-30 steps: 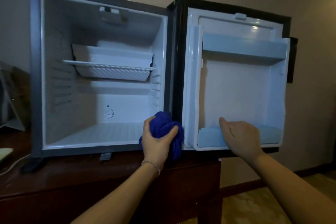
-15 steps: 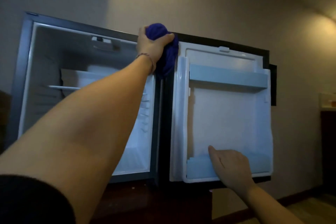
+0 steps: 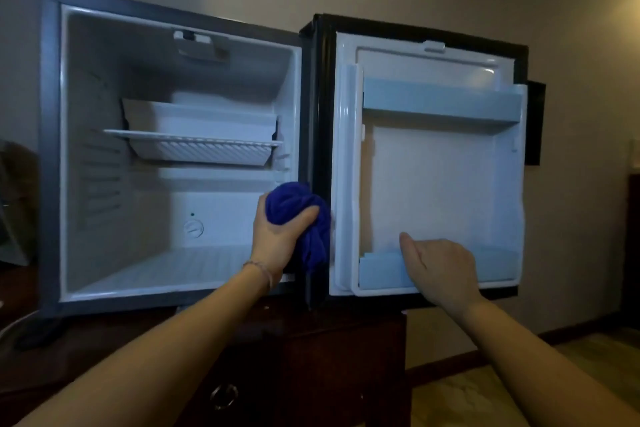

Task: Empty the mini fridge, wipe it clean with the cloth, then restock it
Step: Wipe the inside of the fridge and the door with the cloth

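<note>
From the head camera, one mini fridge is sitting on a dark wooden counter, its cavity facing the viewer and its single door swung fully open at 3 o'clock. The left hand is gripping one bunched blue cloth against the hinge-side edge, fingers curled around it. The right hand is resting on the lower of two door shelves, its fingers relaxed and close together.
</note>
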Motion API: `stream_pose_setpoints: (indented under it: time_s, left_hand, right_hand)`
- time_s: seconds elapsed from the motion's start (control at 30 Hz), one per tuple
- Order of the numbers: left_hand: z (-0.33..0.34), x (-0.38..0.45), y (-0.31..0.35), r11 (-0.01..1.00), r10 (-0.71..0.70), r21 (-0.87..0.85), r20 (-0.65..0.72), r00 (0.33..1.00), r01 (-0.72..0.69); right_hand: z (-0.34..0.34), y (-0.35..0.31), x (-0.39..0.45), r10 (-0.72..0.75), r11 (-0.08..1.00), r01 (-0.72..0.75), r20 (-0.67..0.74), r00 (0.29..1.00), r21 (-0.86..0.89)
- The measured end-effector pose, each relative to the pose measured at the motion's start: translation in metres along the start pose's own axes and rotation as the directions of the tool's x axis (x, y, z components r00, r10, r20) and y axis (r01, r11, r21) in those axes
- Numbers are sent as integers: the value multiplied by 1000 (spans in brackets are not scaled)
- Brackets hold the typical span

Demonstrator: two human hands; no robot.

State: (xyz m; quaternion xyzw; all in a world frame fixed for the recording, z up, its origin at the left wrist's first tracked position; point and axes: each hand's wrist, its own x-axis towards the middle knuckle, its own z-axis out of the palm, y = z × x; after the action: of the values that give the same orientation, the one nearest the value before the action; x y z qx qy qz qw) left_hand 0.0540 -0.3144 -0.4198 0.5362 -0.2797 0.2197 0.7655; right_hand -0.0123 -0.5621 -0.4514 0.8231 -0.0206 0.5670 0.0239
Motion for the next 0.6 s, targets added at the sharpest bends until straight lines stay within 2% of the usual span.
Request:
stream_pose_setpoints:
  time_s: [0.17,0.27,0.37,0.43,0.53,0.6]
  left_hand:
    - [-13,-48,-21,991,-128,27,5,992,128]
    - [-11,-61,-22,993,-118,23,-31,993,118]
    - [-3,-61,-12,997,-68,28,-94,993,71]
    - [1,-62,-5,998,-25,55,-107,994,31]
    - [10,-64,6,976,126,187,-77,989,-110]
    - [15,-65,12,927,219,319,-28,975,-199]
  right_hand:
    - [-12,-10,-6,112,991,-118,74,991,69]
    - [-18,-15,-10,102,993,-107,86,991,51]
    - [-24,-18,-11,60,998,-61,79,995,16]
    - [-29,-16,-11,58,998,-58,140,988,0]
    - [-38,-15,-9,29,999,-37,231,973,29]
    - [-45,-15,-6,18,1000,-24,298,954,16]
